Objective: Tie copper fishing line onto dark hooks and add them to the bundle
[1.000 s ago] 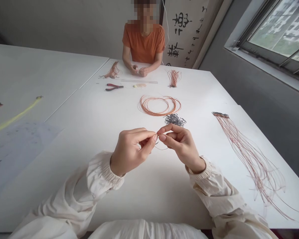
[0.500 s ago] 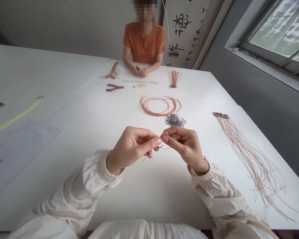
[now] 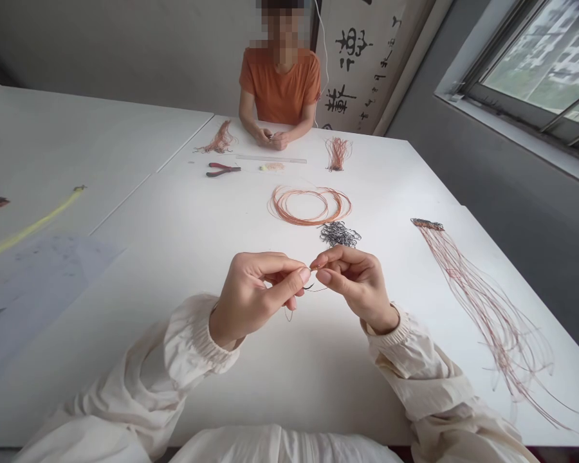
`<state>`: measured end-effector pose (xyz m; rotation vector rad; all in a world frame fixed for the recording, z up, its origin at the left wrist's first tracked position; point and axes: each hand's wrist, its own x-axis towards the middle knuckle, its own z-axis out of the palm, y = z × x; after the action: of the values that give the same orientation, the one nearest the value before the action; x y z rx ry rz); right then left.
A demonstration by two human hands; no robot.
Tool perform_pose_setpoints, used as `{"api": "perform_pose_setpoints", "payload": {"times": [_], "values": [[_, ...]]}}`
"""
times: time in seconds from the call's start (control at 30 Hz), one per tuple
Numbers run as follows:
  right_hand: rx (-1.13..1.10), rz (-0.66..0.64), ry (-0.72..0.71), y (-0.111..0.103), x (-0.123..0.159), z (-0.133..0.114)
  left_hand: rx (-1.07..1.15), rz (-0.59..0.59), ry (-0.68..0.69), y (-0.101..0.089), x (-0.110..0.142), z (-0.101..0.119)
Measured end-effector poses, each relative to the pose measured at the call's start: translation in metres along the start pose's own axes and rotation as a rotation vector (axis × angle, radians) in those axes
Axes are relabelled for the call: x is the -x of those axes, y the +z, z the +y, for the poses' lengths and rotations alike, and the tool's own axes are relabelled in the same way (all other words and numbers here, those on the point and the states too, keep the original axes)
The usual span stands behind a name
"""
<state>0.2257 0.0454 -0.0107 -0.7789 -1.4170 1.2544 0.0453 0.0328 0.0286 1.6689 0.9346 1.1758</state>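
Note:
Between the thumb and forefinger of my left hand point(image 3: 263, 286) a dark fish hook point(image 3: 309, 287) is pinched, its curved bend showing below the fingertips. My right hand point(image 3: 354, 276) is closed just beside it, thumb and forefinger on the thin fishing line point(image 3: 320, 290) by the hook's shank. The two sets of fingertips are almost touching, and they cover most of the shank. A loop of line hangs under my left hand. Just beyond my right hand lies a heap of dark fish hooks point(image 3: 338, 234), with a coil of orange line point(image 3: 299, 223) behind it.
Bundled hooks with long lines point(image 3: 456, 273) stretch along the right side. Across the white table point(image 3: 183, 212) sits a person in an orange shirt point(image 3: 284, 83), near red-handled pliers point(image 3: 223, 170), a clear ruler point(image 3: 271, 159) and two line bundles. At left lie a yellow strand point(image 3: 33, 222) and a translucent sheet point(image 3: 43, 289).
My left hand has shifted slightly left, opening a small gap between the fingertips. My right thumb and forefinger are a bit further apart. The line below my left hand now hangs as a loop.

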Motion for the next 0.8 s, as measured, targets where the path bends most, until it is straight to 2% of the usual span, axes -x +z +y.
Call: {"api": "perform_pose_setpoints", "payload": {"times": [0.13, 0.2, 0.33, 0.43, 0.53, 0.67, 0.8], "values": [[-0.089, -0.027, 0.049, 0.000, -0.001, 0.005, -0.041, 0.010, 0.022, -0.002, -0.002, -0.001], [-0.040, -0.006, 0.040, 0.002, 0.001, 0.004, -0.079, 0.014, 0.041, -0.003, -0.002, -0.002], [0.282, 0.040, -0.091, 0.006, 0.009, -0.005, -0.193, 0.027, 0.111, -0.005, -0.002, -0.008], [0.524, 0.000, -0.204, 0.005, 0.012, -0.014, -0.316, 0.013, 0.164, -0.006, -0.002, -0.013], [0.653, -0.052, -0.253, 0.001, 0.011, -0.023, -0.403, -0.039, 0.205, -0.006, -0.003, -0.014], [0.599, -0.095, -0.177, -0.005, 0.006, -0.032, -0.448, -0.133, 0.246, -0.004, -0.004, -0.013], [0.458, -0.188, 0.018, -0.013, -0.001, -0.035, -0.423, -0.216, 0.281, -0.002, -0.004, -0.015]]}}
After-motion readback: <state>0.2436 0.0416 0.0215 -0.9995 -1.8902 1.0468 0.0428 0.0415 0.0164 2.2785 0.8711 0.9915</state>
